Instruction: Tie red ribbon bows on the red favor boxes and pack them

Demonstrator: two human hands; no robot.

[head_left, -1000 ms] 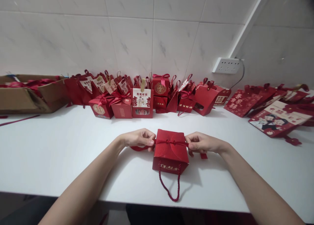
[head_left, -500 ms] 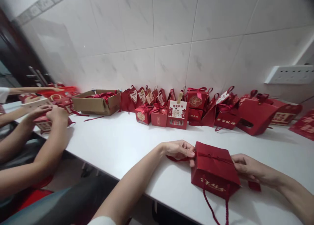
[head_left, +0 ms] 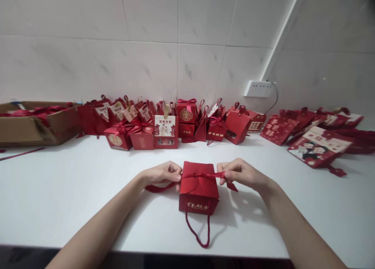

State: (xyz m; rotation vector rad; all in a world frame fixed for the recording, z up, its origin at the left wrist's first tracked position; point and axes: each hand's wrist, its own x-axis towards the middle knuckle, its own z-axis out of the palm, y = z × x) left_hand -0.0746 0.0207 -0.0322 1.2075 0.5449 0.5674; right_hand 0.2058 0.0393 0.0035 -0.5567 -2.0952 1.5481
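A small red gift box (head_left: 198,189) with gold lettering and a red cord handle hanging toward me stands on the white table (head_left: 70,198). A red ribbon (head_left: 205,175) is knotted across its closed top. My left hand (head_left: 163,173) pinches the ribbon's left end beside the box, and the tail loops down behind the wrist. My right hand (head_left: 240,172) pinches the right end, which is pulled taut from the knot. Both hands have their fingers closed on the ribbon.
A row of finished red gift boxes (head_left: 165,126) with bows and tags lines the tiled wall. A cardboard box (head_left: 32,124) holding red ribbons sits at the far left. Flat red paper bags (head_left: 318,144) lie at the right. A wall socket (head_left: 258,88) hangs above them.
The camera swung left, showing another person's hands at work there, then came back to centre. My hands kept hold of the ribbon ends; the right one now pulls its end slightly higher.
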